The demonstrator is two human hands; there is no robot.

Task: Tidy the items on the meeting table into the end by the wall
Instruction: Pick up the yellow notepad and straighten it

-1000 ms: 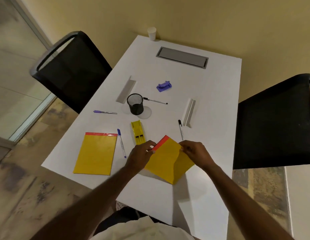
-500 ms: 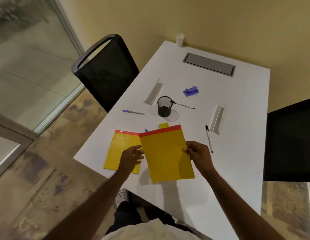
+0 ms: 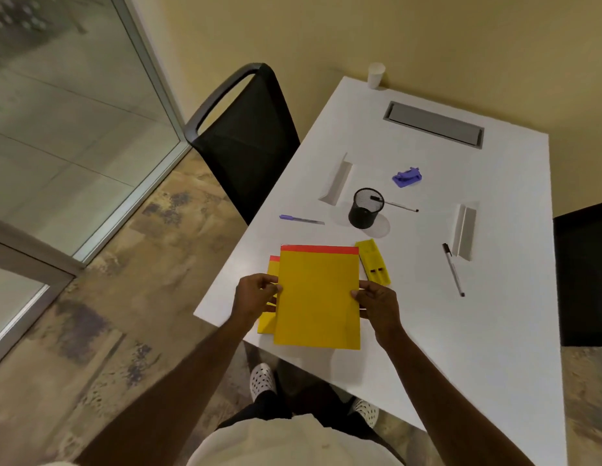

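Observation:
A yellow notepad [image 3: 318,297] with a red top strip is held over the near left part of the white table [image 3: 494,314]. My left hand [image 3: 255,294] grips its left edge and my right hand [image 3: 377,304] grips its right edge. It covers most of a second yellow notepad [image 3: 269,326] lying under it, of which only a left strip shows. A yellow stapler-like piece [image 3: 373,262] lies just right of the pads. Further back stand a black mesh pen cup [image 3: 365,208], a purple pen [image 3: 301,219], two black pens [image 3: 453,269] and a purple clip [image 3: 407,177].
Two white folded name stands [image 3: 338,179] [image 3: 464,232] lie mid-table. A grey cable hatch [image 3: 434,124] and a white paper cup [image 3: 376,75] sit at the wall end. Black chairs [image 3: 245,139] [image 3: 583,274] flank the table; a glass partition is at the left.
The held notepad has been turned square and carried left, so it now lies over the second pad. The view has shifted left too.

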